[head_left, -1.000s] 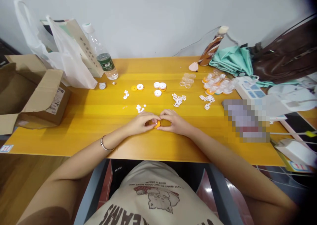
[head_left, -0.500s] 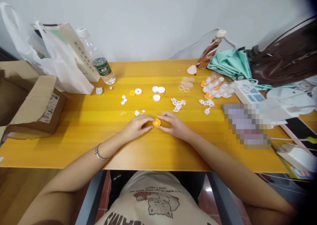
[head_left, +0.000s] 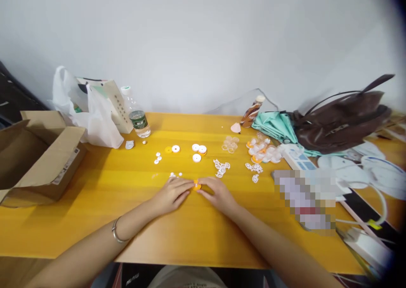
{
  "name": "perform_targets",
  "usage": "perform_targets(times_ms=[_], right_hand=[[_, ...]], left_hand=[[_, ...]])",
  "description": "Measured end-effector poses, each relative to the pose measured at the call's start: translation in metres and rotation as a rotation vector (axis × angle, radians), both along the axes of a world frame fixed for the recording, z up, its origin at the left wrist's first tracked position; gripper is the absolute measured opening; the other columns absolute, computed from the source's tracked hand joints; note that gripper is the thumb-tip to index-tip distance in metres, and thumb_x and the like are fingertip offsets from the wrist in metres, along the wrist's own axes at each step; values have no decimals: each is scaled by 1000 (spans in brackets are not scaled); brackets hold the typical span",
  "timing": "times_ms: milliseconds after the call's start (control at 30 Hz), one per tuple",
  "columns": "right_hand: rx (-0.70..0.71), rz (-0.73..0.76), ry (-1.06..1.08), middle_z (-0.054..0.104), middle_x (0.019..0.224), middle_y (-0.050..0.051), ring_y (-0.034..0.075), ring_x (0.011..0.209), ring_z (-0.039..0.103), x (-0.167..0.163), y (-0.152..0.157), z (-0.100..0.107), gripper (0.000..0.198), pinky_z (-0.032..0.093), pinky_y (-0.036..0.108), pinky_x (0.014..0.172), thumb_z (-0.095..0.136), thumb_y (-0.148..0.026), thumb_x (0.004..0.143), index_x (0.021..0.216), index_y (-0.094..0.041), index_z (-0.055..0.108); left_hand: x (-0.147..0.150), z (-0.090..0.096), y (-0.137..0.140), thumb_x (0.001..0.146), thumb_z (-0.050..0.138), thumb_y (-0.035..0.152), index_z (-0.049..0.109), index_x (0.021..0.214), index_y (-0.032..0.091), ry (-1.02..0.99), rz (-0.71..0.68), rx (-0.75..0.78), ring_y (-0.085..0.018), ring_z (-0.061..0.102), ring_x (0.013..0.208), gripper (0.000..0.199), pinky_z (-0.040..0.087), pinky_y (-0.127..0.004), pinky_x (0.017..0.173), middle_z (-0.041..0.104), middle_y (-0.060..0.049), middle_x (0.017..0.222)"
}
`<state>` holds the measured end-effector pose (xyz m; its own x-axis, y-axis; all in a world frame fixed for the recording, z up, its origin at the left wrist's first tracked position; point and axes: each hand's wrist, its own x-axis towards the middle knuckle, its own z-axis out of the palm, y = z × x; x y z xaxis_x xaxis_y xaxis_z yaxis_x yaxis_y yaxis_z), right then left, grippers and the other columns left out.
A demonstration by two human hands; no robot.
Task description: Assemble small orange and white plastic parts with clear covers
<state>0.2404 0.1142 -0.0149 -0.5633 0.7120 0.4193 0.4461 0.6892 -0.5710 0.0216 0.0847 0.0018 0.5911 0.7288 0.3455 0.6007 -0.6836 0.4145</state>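
Between my two hands is a small orange plastic disc (head_left: 197,186) with a whitish centre, just above or on the tabletop. My left hand (head_left: 171,196) pinches its left edge with fingertips and thumb. From the other side, the fingers and thumb of my right hand (head_left: 219,196) close on its right edge. Small white round pieces (head_left: 173,175) lie just beyond my left fingers. Farther back are white discs (head_left: 197,157), some stacked on orange ones, and a yellow disc with a white ring (head_left: 175,149). White openwork pieces (head_left: 221,168) lie beyond my right hand.
Clear plastic rings (head_left: 230,144) and a cluster of clear-and-orange assemblies (head_left: 263,150) are at back right. A cardboard box (head_left: 47,165), plastic bag (head_left: 98,123) and water bottle (head_left: 138,119) stand left. A phone-like blurred object (head_left: 304,201), cables and brown bag (head_left: 342,125) occupy the right.
The camera view has tilted upward, so the table and hands sit lower in the picture. Both hands remain on the orange disc, which now looks tilted more edge-on.
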Motion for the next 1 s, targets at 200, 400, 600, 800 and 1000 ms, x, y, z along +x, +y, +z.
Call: perform_targets(times_ms=[200,400,600,800,1000], right_hand=[[38,-12,-21,69,99,6,20,94,63,0,-1,-1,16,49,39,82,57,-27,82,98,-25,61],[47,-16,-58,69,102,5,20,96,62,0,-2,-2,17,48,39,84,55,-27,84,100,-25,60],[100,-32,-52,70,100,5,20,94,63,0,-1,-5,17,48,40,83,55,-28,84,99,-24,62],[190,-33,-94,70,100,6,20,91,63,-1,-2,-7,14,48,39,81,53,-26,85,91,-23,65],[382,0,-198,67,97,10,19,87,61,-3,-5,-2,17,48,35,77,48,-20,88,94,-17,64]], left_hand=[[0,-1,1,89,41,20,51,123,22,26,-16,49,-18,56,106,35,41,-37,93,61,-9,116],[-1,0,1,90,40,21,51,122,22,53,-13,34,-18,57,104,34,40,-36,91,61,-9,116],[-1,0,1,90,40,21,52,120,23,74,-5,45,-18,57,105,33,38,-36,92,61,-9,117],[-1,-1,0,90,40,21,50,122,21,145,-13,95,-18,56,106,33,36,-37,92,59,-9,118],[3,0,-3,90,39,19,52,119,16,231,-12,242,-19,54,107,32,35,-37,93,60,-11,116]])
